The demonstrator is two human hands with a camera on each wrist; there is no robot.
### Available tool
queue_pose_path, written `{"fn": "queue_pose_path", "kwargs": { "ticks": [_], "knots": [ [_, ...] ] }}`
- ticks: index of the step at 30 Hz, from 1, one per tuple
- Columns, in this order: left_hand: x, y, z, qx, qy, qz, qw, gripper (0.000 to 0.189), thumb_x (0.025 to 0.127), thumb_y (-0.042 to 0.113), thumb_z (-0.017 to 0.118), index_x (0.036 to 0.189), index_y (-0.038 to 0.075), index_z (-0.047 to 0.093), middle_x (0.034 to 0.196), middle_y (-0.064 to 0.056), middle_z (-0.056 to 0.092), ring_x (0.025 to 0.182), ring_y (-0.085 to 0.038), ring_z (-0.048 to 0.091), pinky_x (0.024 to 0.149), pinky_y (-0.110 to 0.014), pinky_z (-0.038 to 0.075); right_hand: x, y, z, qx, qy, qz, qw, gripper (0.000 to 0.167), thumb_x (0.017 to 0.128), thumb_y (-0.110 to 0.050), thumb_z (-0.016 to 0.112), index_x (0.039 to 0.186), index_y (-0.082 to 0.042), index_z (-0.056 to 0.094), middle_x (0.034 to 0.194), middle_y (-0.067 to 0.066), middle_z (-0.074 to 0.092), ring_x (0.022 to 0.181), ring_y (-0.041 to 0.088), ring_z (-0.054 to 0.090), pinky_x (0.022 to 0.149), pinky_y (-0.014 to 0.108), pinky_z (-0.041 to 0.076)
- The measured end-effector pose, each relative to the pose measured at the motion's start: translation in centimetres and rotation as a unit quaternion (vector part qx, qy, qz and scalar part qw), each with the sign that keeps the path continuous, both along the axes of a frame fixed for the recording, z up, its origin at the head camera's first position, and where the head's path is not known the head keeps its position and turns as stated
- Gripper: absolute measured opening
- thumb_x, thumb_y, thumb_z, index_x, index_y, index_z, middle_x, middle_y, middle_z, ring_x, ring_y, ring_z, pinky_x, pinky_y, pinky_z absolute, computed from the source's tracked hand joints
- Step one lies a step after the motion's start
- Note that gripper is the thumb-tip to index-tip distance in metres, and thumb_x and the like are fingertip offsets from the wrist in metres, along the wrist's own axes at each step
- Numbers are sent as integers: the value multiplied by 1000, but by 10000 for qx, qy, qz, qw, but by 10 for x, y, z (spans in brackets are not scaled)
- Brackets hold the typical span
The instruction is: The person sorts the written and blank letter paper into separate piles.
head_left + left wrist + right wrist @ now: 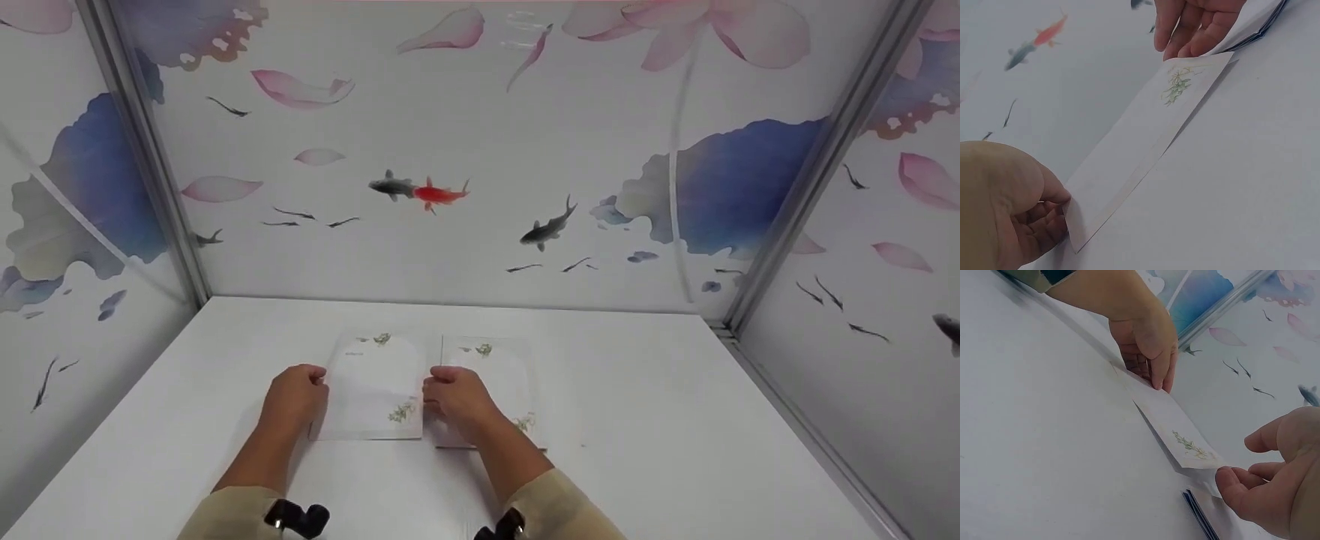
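A sheet of paper (375,386) printed with small green plants lies slightly raised over the white table. My left hand (295,394) pinches its left edge between thumb and curled fingers, as the left wrist view shows. On the opposite edge my right hand (459,397) touches the paper with its fingertips, the thumb (1264,437) standing apart from them. Beneath and beside the right hand is a stack of similar printed sheets (510,367), with dark blue layers (1199,514) along its edge. The right forearm covers part of that stack.
The white table (645,405) is enclosed by panels (450,255) painted with fish, petals and blue leaves. Metal posts (810,172) stand at the back corners.
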State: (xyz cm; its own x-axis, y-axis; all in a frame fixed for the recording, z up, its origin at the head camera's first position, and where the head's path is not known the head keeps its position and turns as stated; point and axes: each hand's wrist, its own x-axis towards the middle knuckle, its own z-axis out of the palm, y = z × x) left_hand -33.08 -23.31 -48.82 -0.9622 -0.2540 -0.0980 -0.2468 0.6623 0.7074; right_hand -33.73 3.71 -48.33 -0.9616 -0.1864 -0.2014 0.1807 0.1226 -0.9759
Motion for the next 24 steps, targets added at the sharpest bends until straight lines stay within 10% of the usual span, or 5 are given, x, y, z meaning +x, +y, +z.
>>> {"fn": "queue_pose_path", "kwargs": {
  "ticks": [12,24],
  "knots": [
    [4,2,0,-649,236,-59,9976,42,107,8,53,145,-7,59,150,-30,60,148,-51,48,121,-63,43,2,-1,0,319,-92,208,9992,57,101,-18,71,154,-2,55,139,12,72,114,21,76,100,39,63],
    [1,0,0,-187,472,69,9987,50,109,27,51,148,-5,58,146,-29,63,143,-48,54,121,-62,45,1,10,3,339,45,175,9993,56,104,-31,69,153,-6,56,139,11,72,120,24,74,106,43,61]
  ]
}}
